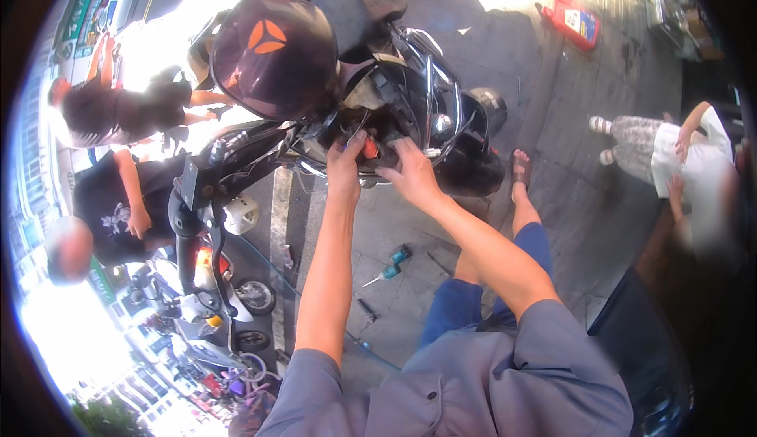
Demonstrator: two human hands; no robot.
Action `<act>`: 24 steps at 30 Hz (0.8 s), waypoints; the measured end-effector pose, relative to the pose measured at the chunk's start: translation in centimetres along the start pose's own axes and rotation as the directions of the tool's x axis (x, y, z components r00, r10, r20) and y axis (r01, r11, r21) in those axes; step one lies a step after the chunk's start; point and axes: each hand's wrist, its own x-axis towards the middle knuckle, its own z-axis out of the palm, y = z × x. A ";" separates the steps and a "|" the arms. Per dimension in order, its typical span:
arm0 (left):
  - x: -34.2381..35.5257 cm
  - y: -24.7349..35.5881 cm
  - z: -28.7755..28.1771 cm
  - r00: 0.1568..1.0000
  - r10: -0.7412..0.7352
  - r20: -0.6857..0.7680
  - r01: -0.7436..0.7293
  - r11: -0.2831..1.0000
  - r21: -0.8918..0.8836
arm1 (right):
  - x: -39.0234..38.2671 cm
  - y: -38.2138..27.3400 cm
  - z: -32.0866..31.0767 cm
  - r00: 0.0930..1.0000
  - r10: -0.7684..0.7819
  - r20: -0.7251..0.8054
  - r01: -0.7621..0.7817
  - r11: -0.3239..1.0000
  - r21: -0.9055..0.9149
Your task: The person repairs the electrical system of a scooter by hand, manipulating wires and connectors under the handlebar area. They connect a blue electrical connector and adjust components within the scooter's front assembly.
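Both hands reach into an opened part of a motorbike (432,82), among dark inner parts and thin wires. My left hand (345,165) is closed, its thumb and fingertips against a small red-orange part (370,149) in the opening. Just right of it, my right hand (413,173) has its fingers bent over the near edge of the opening. What those fingertips grip is hidden. Beyond my left hand, a glossy dark rounded case (276,58) with an orange emblem covers part of the bike. A chrome rail (430,102) curves along the right of the opening.
On the paving lie a teal power screwdriver (389,272) and a small black tool (366,310). A red jug (576,23) stands far right. People are at left, one in black (126,208), and at right, one in white (690,153). Parked motorbikes (197,311) line the left.
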 end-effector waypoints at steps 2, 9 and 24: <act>0.3 0.3 0.0 0.999 -0.011 0.054 0.009 0.999 0.038 | -0.5 0.1 0.2 0.996 0.092 -0.001 -0.091 0.988 0.122; -0.4 0.0 3.9 0.984 0.085 -0.158 -0.074 0.995 0.072 | -1.1 -1.4 0.2 0.992 0.115 -0.047 -0.106 0.980 0.166; 0.5 1.5 1.1 0.990 -0.135 0.035 0.128 0.978 0.163 | 0.7 -3.3 -2.7 0.908 -0.416 0.054 0.404 0.830 -0.384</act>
